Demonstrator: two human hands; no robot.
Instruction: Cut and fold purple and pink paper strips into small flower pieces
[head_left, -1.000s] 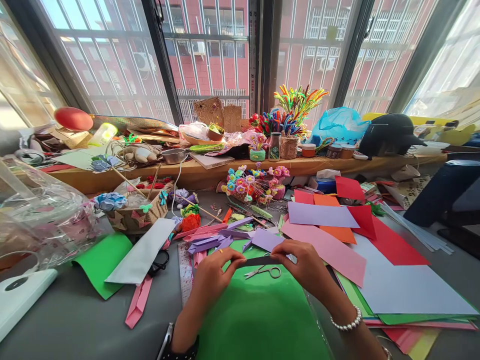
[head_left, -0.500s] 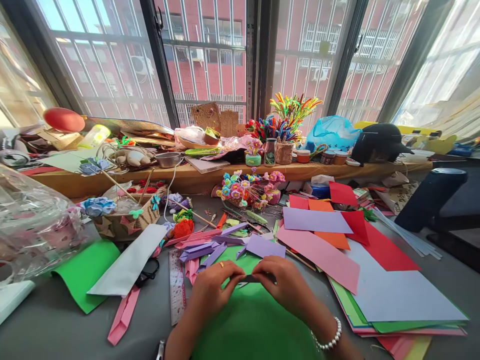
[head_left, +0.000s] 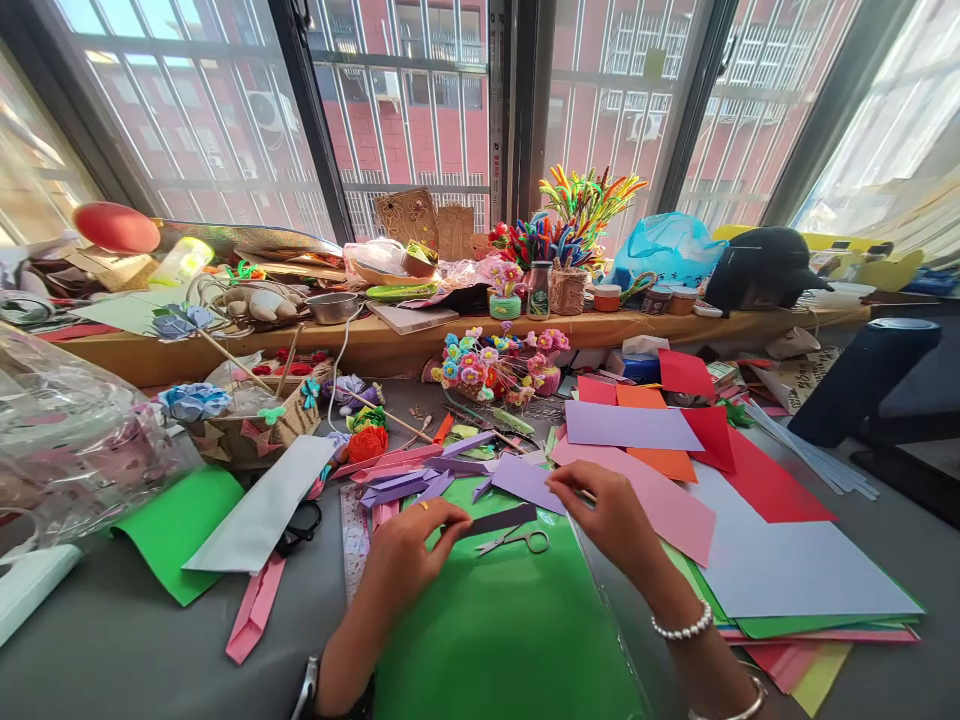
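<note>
left hand point(head_left: 409, 548) pinching left end of dark paper strip point(head_left: 501, 519), strip above green sheet point(head_left: 502, 630), just to far side of small scissors point(head_left: 538, 541); right hand point(head_left: 613, 505) to the right, off the strip, fingers curled, can't tell if they grip anything; purple paper rectangle point(head_left: 526, 482) on far side, folded purple strips point(head_left: 397, 489) left of it

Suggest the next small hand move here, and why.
Probably bring the right hand to the free end of the dark strip and pinch it: the left hand grips only the other end, while the right hand hovers nearby, apart from the strip and apparently empty.
</note>
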